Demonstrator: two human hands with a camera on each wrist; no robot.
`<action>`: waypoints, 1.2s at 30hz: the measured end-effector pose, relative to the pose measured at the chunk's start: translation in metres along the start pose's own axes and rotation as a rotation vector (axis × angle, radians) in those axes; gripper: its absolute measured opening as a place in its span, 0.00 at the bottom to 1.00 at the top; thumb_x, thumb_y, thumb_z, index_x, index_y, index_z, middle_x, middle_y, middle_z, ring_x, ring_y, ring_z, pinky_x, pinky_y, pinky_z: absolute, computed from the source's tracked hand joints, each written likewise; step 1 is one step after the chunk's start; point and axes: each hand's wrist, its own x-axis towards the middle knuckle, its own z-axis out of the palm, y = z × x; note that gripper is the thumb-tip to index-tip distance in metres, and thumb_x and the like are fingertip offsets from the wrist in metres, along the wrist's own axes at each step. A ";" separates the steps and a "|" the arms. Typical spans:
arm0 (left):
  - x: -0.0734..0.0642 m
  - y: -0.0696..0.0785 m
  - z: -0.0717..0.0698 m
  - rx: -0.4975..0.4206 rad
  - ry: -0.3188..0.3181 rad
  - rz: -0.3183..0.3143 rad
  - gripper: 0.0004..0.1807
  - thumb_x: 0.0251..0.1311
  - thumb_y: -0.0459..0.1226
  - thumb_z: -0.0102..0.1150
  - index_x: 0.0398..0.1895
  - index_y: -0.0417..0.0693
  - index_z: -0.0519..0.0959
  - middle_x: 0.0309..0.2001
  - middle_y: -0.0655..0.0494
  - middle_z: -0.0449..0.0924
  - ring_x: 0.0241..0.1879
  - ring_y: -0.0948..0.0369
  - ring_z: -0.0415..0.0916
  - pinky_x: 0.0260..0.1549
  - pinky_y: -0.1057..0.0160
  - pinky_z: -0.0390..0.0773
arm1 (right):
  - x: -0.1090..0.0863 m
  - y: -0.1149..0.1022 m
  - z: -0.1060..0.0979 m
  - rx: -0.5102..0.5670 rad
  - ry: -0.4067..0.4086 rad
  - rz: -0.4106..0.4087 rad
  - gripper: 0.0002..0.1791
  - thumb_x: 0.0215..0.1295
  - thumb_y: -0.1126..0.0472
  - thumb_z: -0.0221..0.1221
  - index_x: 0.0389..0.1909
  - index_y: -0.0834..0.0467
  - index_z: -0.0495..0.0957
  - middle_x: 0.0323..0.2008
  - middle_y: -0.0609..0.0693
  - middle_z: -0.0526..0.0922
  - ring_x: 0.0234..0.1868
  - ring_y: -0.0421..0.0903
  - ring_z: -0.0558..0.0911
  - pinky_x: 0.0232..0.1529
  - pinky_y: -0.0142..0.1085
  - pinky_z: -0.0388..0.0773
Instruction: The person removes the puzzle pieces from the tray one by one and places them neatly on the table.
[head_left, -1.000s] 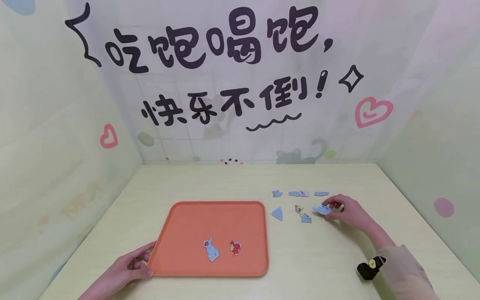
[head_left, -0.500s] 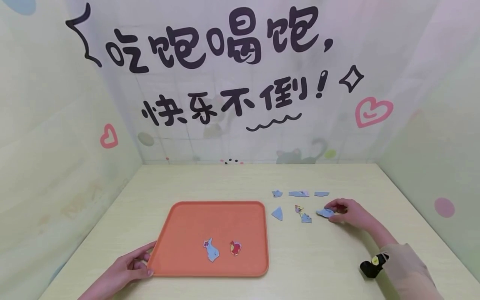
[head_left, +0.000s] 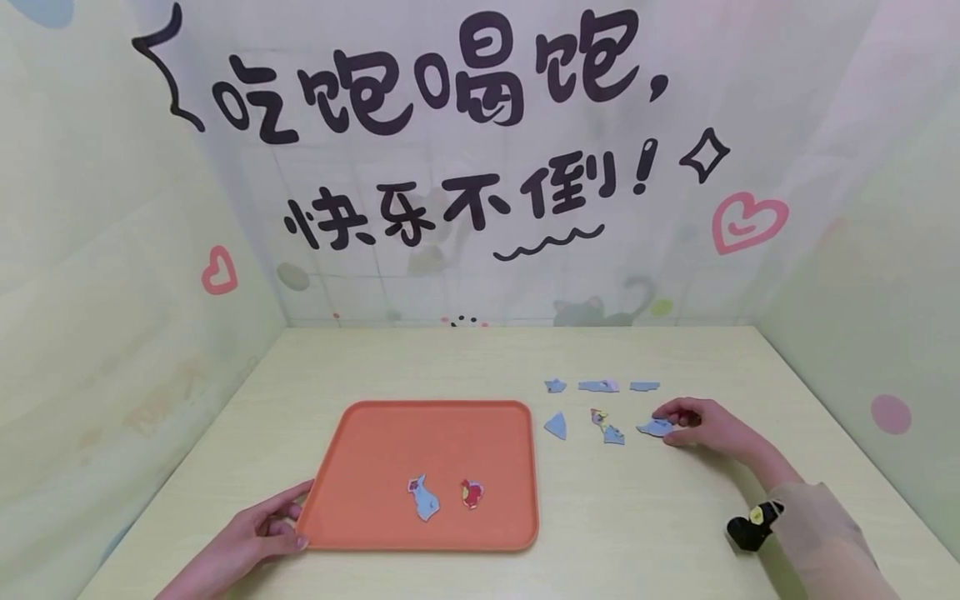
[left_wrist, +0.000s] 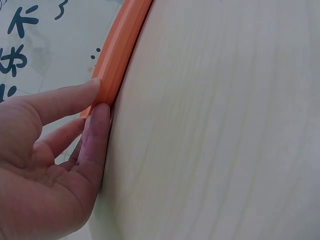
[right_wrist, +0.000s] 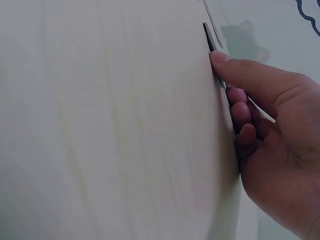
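Note:
At the tray's near left corner, my left hand (head_left: 251,537) grips the rim of the orange tray (head_left: 442,437) between thumb and fingers; the left wrist view shows the thumb tip against the tray's edge (left_wrist: 117,60). Two puzzle pieces lie on the tray: a light blue one (head_left: 425,502) and a red and yellow one (head_left: 472,494). To the right of the tray, my right hand (head_left: 708,429) pinches a blue puzzle piece (head_left: 653,428) by its right end, low over the table. Seen edge-on in the right wrist view, this piece (right_wrist: 208,39) is partly hidden by the thumb.
Right of the tray lie several loose puzzle pieces: a back row with a long blue strip (head_left: 597,386), a blue triangle (head_left: 556,426) and a multicoloured piece (head_left: 609,428). A black device (head_left: 750,529) is by the right sleeve. Printed cloth walls enclose the table.
My right hand has shifted slightly right and lowered the blue puzzle piece closer to the table. The left hand and the tray have stayed in place.

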 end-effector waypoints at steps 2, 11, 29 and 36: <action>0.000 0.000 0.000 0.002 0.001 -0.002 0.47 0.63 0.36 0.63 0.76 0.30 0.46 0.49 0.53 0.72 0.39 0.70 0.72 0.39 0.70 0.78 | 0.000 -0.001 -0.001 0.005 -0.007 -0.002 0.21 0.59 0.56 0.69 0.51 0.59 0.80 0.38 0.50 0.75 0.38 0.37 0.69 0.38 0.27 0.67; 0.000 0.002 0.000 0.036 0.021 -0.014 0.48 0.62 0.38 0.65 0.76 0.29 0.48 0.48 0.52 0.72 0.39 0.71 0.71 0.38 0.70 0.78 | 0.000 -0.002 -0.002 0.021 -0.025 -0.020 0.20 0.59 0.57 0.69 0.52 0.60 0.80 0.38 0.49 0.75 0.38 0.35 0.70 0.39 0.27 0.67; -0.001 0.001 0.001 0.035 0.033 -0.035 0.48 0.62 0.38 0.65 0.76 0.31 0.47 0.49 0.52 0.71 0.39 0.70 0.71 0.38 0.70 0.78 | -0.005 -0.002 -0.001 -0.015 -0.035 -0.056 0.34 0.57 0.54 0.70 0.63 0.61 0.72 0.61 0.60 0.74 0.49 0.36 0.69 0.49 0.25 0.67; 0.000 0.005 0.004 0.033 0.083 -0.099 0.48 0.60 0.39 0.67 0.77 0.36 0.50 0.50 0.50 0.71 0.39 0.67 0.71 0.37 0.68 0.77 | -0.002 -0.014 -0.004 -0.096 -0.065 -0.054 0.32 0.59 0.53 0.68 0.62 0.62 0.73 0.57 0.57 0.77 0.48 0.43 0.70 0.47 0.28 0.70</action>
